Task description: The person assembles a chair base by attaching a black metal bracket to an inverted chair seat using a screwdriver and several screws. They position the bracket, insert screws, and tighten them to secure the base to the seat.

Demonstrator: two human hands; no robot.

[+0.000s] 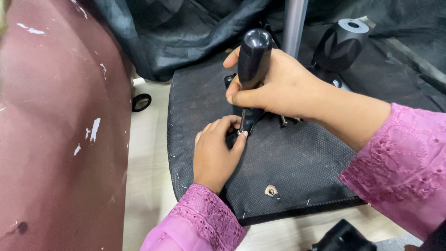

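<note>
My right hand [278, 83] grips the black handle of a screwdriver [253, 56], held nearly upright, its thin shaft running down to a black metal bracket [253, 118]. My left hand [216, 151] rests on the black fabric underside of a chair seat [297, 162], fingertips pinched at the screwdriver's tip on the bracket. The screw itself is hidden by my fingers. Both sleeves are pink with embroidery.
A worn maroon padded surface [60, 121] fills the left. A grey metal post [295, 23] and a black knob-shaped part [341, 44] stand behind the bracket. A metal threaded insert [271, 190] sits in the seat near its front edge. A small black caster [141, 102] lies on the pale floor.
</note>
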